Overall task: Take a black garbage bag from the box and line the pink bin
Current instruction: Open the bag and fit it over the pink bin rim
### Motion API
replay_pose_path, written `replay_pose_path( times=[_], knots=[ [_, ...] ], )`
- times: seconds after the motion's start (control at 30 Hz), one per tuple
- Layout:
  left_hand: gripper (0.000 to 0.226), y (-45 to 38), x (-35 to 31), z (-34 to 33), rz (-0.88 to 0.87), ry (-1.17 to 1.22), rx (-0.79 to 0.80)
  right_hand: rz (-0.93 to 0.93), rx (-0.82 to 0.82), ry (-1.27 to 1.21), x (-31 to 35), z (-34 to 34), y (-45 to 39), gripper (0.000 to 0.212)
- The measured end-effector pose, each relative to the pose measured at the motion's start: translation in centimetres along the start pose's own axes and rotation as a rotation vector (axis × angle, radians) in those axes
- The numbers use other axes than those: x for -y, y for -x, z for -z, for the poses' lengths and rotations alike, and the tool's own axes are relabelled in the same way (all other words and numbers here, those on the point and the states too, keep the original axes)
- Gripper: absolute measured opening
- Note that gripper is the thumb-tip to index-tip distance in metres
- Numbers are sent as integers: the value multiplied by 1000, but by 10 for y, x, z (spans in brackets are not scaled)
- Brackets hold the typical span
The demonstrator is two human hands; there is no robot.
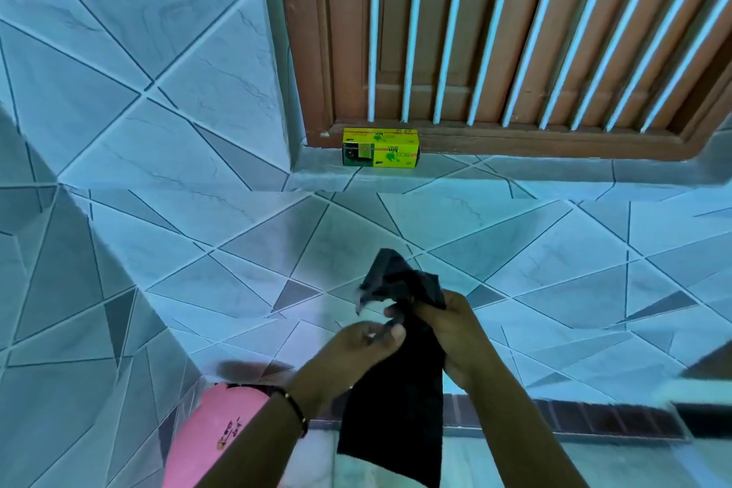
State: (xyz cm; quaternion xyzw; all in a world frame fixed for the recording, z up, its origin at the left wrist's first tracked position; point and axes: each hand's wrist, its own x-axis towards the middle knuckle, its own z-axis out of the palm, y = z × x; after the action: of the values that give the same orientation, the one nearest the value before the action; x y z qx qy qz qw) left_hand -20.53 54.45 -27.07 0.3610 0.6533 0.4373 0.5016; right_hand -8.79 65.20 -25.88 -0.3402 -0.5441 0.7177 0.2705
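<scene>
Crumpled, part-unfolded black garbage bag gripped in both hands.

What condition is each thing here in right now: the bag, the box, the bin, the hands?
Black garbage bag: out of the box, still mostly folded, hanging from both hands.
Yellow box: lying on the window ledge, untouched.
Pink bin: not lined yet.
Left hand: pinching the bag's top.
Right hand: gripping the bag.

Two bare forearms, no sleeves; thin dark bracelet, possibly beaded, on left wrist
</scene>
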Motion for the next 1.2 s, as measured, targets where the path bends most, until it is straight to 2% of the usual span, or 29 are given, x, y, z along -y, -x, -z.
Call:
replay_pose_path(
  times=[0.07, 0.13, 0.17, 0.27, 0.4, 0.47, 0.57, 0.63, 0.73, 0.8, 0.87, 0.93, 1.03, 1.1, 1.2],
  knots=[
    [42, 8, 9, -6, 4, -28, 86, -28, -40, -123, 0, 2, -2, 11],
    [14, 10, 12, -8, -63, -125, 8, -67, -72, -190, 0, 5, -4, 12],
    [9, 9, 12, -9, -93, -146, -73, -84, -79, -196, 0, 6, -6, 15],
    [10, 2, 5, -5, -118, -20, -298, -150, 2, -65, -3, 7, -7, 28],
    [16, -6, -5, 5, -124, 173, -412, -267, 118, 112, -9, 3, 4, 23],
    [20, -8, -7, 8, -102, 193, -406, -229, 60, 114, -12, 1, 6, 17],
    [21, -6, -2, 6, -38, 171, -257, -158, -71, 46, -8, 0, 6, 6],
    [19, -5, 3, 4, -21, 133, -192, -150, -99, 36, -5, 1, 5, 9],
    [15, -6, 1, 6, -41, 215, -309, -189, 38, 123, 2, 2, 8, 17],
    [12, -6, -5, 10, -77, 239, -388, -228, 176, 204, 5, 2, 13, 13],
    [20, -5, -11, 13, -119, 209, -443, -223, 214, 234, 5, 1, 16, 9],
    [21, -3, -14, 14, -90, 282, -434, -186, 158, 215, 2, 1, 15, 8],
    [14, 4, -15, 14, 20, 494, -196, -142, 40, 173, -4, 1, 13, 11],
    [15, 6, -13, 13, 53, 474, -96, -129, -9, 159, -5, 2, 13, 15],
    [18, 4, -10, 11, 25, 429, -210, -141, -67, 174, -5, 2, 13, 28]
  ],
)
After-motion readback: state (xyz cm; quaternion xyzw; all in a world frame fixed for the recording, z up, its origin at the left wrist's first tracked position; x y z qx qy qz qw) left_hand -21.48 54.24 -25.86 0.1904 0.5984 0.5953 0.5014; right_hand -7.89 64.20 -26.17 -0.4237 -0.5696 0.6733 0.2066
